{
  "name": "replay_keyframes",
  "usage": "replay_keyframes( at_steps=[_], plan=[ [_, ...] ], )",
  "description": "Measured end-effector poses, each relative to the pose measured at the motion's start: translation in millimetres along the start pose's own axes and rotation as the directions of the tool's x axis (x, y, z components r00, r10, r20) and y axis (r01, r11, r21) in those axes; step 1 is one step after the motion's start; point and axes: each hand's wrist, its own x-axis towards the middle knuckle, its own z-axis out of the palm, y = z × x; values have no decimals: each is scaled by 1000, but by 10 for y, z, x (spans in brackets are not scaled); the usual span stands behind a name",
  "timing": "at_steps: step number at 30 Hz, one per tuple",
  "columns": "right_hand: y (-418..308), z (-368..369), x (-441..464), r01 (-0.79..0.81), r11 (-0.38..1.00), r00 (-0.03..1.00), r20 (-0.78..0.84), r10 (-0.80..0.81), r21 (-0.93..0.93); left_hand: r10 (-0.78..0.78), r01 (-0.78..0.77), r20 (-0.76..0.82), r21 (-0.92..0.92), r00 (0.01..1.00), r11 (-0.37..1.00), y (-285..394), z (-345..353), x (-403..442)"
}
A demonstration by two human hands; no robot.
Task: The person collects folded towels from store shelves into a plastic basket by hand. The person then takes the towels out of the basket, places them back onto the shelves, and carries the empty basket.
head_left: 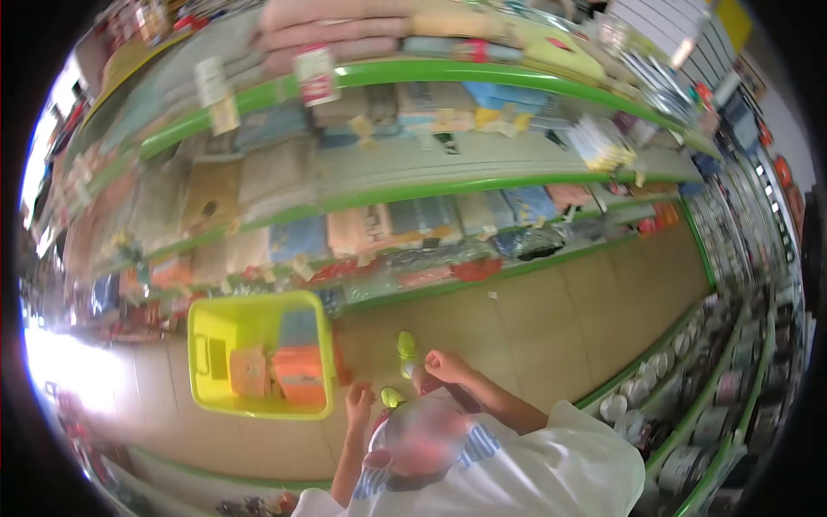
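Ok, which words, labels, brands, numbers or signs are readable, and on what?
None reads clearly.
Blue lettering on the white cloth shirt: blurred.
White-pink card tag on the green shelf edge: too small.
Dark marks on the folded peach textile: blurred.
Orange rectangular pack in the yellow plastic basket: blurred.
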Motion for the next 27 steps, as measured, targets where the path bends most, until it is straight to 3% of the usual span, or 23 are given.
replay_keyframes(
  at_steps=[3,6,7,9,10,11,14,15,17,20,22,27],
  plan=[
    [685,-94,-226,22,991,985,-171,2,135,-17,-9,186,140,982,990,54,240,105],
    [1001,-541,-574,-33,972,953,-286,100,232,-48,-36,287,280,957,959,220,709,276],
    [890,-848,-755,-111,933,940,-269,210,341,-35,-80,338,320,940,944,314,922,339],
    [1497,-948,-776,-15,956,927,-354,123,292,-16,-169,432,386,902,907,527,1409,512],
    [1802,-1044,-802,28,966,918,-389,78,258,-17,-169,442,379,897,910,649,1738,585],
    [1741,-1310,-953,-81,912,879,-402,256,403,-23,-165,449,373,893,913,791,2110,655],
    [2372,-1777,-1086,-74,868,872,-390,295,491,13,-218,567,296,824,930,1070,3306,1039],
    [2488,-1951,-1149,-70,862,852,-420,313,501,146,-393,594,310,791,866,1096,3714,1258],
    [2591,-2429,-1355,-66,856,808,-476,347,513,260,-556,655,293,710,778,1488,4654,1448],
    [3244,-2829,-1338,-78,841,816,-451,362,535,336,-676,699,285,631,679,2279,5909,1644],
    [3415,-3223,-1380,-64,856,786,-503,361,514,345,-558,696,98,630,824,2645,6613,1859],
    [3590,-4038,-1358,36,811,719,-579,385,584,134,-276,532,197,836,941,3282,7853,2472]
  ],
)
